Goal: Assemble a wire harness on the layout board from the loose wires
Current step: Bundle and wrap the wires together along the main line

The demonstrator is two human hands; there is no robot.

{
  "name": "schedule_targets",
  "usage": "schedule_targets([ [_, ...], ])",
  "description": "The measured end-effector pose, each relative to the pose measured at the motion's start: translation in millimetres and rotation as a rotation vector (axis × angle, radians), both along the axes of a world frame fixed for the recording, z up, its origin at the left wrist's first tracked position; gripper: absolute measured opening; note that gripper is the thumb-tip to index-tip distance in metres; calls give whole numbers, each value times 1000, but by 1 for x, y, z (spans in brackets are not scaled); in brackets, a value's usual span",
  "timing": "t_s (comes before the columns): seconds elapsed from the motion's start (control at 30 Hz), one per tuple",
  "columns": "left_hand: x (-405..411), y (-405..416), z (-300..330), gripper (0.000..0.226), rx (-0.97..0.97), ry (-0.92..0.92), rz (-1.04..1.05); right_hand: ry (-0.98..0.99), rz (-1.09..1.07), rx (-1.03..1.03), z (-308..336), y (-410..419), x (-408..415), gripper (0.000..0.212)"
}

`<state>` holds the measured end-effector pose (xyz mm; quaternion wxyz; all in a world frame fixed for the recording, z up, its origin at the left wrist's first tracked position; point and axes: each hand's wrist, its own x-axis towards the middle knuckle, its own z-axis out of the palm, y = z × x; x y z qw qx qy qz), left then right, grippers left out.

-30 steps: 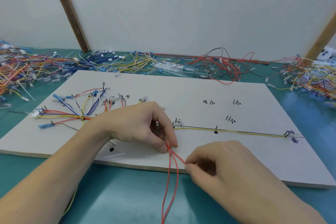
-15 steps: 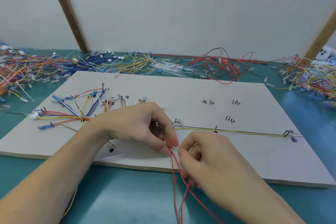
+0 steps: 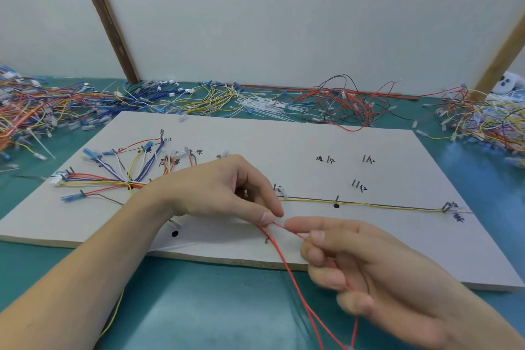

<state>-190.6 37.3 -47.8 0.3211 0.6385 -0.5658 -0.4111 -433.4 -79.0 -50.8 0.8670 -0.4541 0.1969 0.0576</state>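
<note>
Near the front edge of the layout board (image 3: 284, 145), a little left of its middle, the red wires (image 3: 287, 264) meet at a small pin (image 3: 266, 240) and trail down off the board's front edge over the teal table (image 3: 199, 307) toward the bottom of the view. The left hand (image 3: 224, 193) rests on the board with thumb and forefinger pinching the red wires where they come together. The right hand (image 3: 369, 273) hangs over the board's front edge, just beside the left; its forefinger is stretched toward the left fingertips, and its thumb and curled fingers grip one red strand that runs through the fist and out below. Behind the hands a yellow and dark wire pair (image 3: 369, 204) lies straight across the board toward its right edge, ending at pins (image 3: 446, 206) near handwritten marks. At the board's left end a fan of coloured wires (image 3: 122, 170) with blue terminals is already laid among pins. The right half of the board in front of and behind the straight run is bare surface with only a few pins and labels. Along the table's back edge, against the white wall panel (image 3: 284, 23), loose wires (image 3: 341, 105) lie heaped, thickest at the left and right corners.
</note>
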Motion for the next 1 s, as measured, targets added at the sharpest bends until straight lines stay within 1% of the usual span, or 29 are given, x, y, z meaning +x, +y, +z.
schedule_targets([
  [0.07, 2, 1, 0, 14, 17, 3, -25, -39, 73, 73, -4, 5, -5, 37],
  [0.1, 2, 1, 0, 14, 23, 6, -39, -60, 89, 76, -6, 7, -9, 39],
  [0.17, 4, 2, 0, 13, 28, 25, -53, -92, 111, 4, -11, 11, -20, 41],
  [0.23, 5, 2, 0, 14, 32, 48, -68, -96, 166, -133, -13, 13, -30, 43],
  [0.27, 6, 2, 0, 14, 35, 57, -76, -72, 205, -196, -13, 15, -34, 37],
  [0.33, 8, 3, 1, 15, 40, 66, -107, -14, 260, -221, -18, 22, -37, 15],
  [0.37, 8, 3, 1, 15, 46, 70, -131, 4, 271, -224, -23, 26, -36, 11],
  [0.4, 8, 3, 2, 16, 55, 74, -156, 15, 261, -231, -29, 30, -37, 13],
  [0.43, 8, 3, 2, 16, 62, 75, -174, 11, 243, -217, -31, 33, -38, 13],
  [0.47, 8, 4, 3, 17, 63, 72, -180, -28, 235, -155, -29, 34, -40, 13],
  [0.53, 8, 5, 3, 15, 48, 62, -162, -155, 212, 39, -23, 30, -42, 17],
  [0.57, 9, 5, 3, 15, 37, 64, -144, -186, 173, 117, -22, 27, -42, 20],
  [0.6, 9, 5, 2, 15, 27, 71, -126, -174, 119, 173, -21, 23, -42, 22],
  [0.63, 9, 5, 2, 14, 21, 79, -111, -150, 73, 180, -20, 20, -42, 23],
  [0.7, 9, 4, 0, 14, 16, 91, -96, -122, 51, 57, -19, 14, -41, 21],
  [0.73, 9, 4, 0, 14, 16, 98, -95, -134, 83, -24, -20, 13, -38, 21],
  [0.8, 10, 4, 0, 14, 17, 105, -107, -182, 189, -78, -21, 17, -33, 17],
  [0.87, 11, 4, 1, 14, 26, 101, -127, -250, 232, -55, -24, 26, -32, 17],
  [0.9, 11, 4, 1, 14, 35, 102, -141, -287, 224, -7, -25, 30, -31, 16],
  [0.97, 11, 4, 1, 13, 46, 112, -160, -351, 160, 70, -25, 37, -28, 14],
  [1.0, 11, 4, 1, 12, 39, 116, -155, -372, 115, 71, -25, 39, -27, 14],
])
